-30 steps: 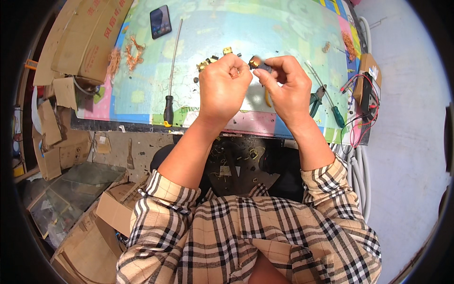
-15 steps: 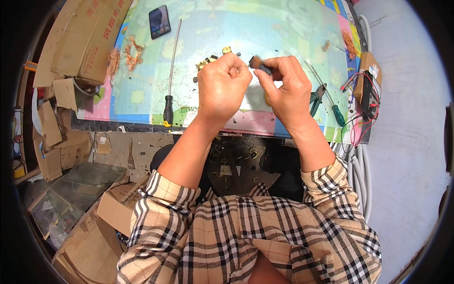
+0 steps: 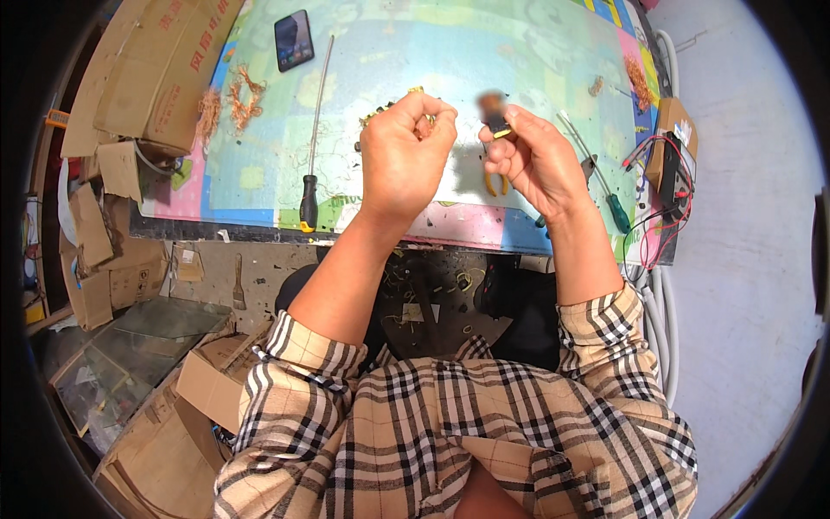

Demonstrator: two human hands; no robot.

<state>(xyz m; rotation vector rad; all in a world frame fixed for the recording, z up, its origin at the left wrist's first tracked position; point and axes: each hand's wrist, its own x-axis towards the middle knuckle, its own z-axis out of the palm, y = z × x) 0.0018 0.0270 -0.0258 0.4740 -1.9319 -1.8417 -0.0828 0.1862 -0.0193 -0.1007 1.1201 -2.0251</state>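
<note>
My left hand [image 3: 402, 160] is closed in a fist above the table, a coppery bit of what looks like copper wire showing between its fingers. To its right, my right hand [image 3: 545, 160] pinches a small wire-wound coil [image 3: 495, 117] between thumb and fingers. The coil has a black body, a yellow edge and a copper-coloured top blurred by motion. Any strand running between the hands is too fine to see. Behind my left hand lies a pile of small yellow and black parts [image 3: 373, 117], partly hidden. Yellow-handled pliers [image 3: 496, 184] lie beneath my right hand.
Left lie a long black-handled screwdriver [image 3: 309, 203], copper wire tangles [image 3: 245, 93] and a phone [image 3: 294, 41]. Right are a green-handled screwdriver [image 3: 617, 212], partly covered green pliers [image 3: 590, 166], another copper bundle [image 3: 640, 82] and a black device with red and black leads [image 3: 674, 173]. Cardboard box [image 3: 164, 73] stands far left.
My right hand has shifted slightly right and turned, tilting the coil so its yellow edge shows. The yellow-handled pliers are more exposed. My left hand has barely moved.
</note>
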